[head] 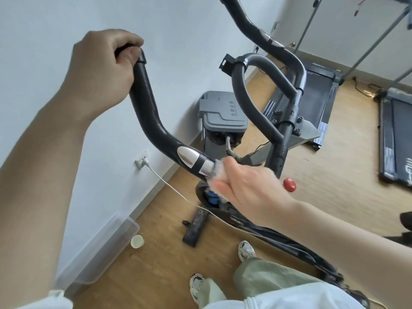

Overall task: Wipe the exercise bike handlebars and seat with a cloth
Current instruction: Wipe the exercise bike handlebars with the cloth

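Observation:
The exercise bike's black left handlebar (147,108) curves up from a chrome pulse sensor (191,161). My left hand (104,68) grips the handlebar's top end, fingers curled round it. My right hand (249,188) holds a pale cloth (217,175) wrapped round the bar just right of the chrome sensor. The inner loop bar (249,101) and the right handlebar (267,39) rise behind. The seat is not in view.
A grey lidded bin (223,112) stands by the wall. A white cable (169,186) runs from the wall socket (141,160). A red knob (289,185), a paper cup (137,241), a clear box (104,246) and treadmills (316,94) are around. My shoes (246,250) stand beside the bike frame.

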